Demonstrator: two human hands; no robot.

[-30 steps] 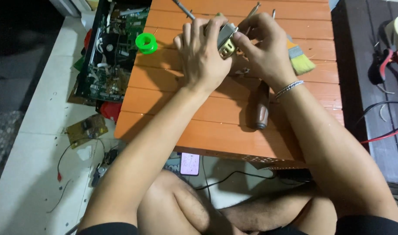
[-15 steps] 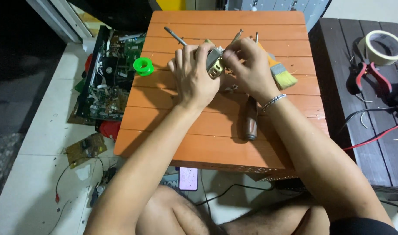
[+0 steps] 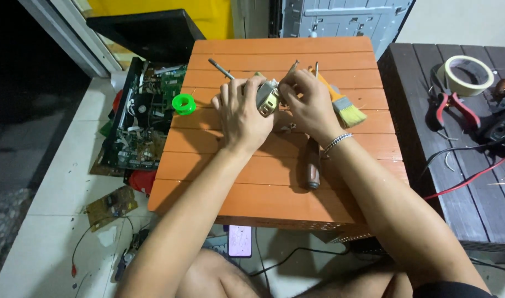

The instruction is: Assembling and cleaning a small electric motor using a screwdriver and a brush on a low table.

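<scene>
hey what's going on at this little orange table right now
A person seated at the orange slatted table holds a small metal part between both hands: the left hand wraps it, the right hand works at its end. A brush, a wooden-handled tool and a green spool lie nearby.

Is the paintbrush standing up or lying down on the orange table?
Lying down. The paintbrush rests flat on the orange table, bristles toward the table's right edge, just beside the right hand.

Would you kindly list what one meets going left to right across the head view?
Open circuit chassis, green solder spool, left hand, small metal part, right hand, paintbrush, red pliers, tape roll.
</scene>
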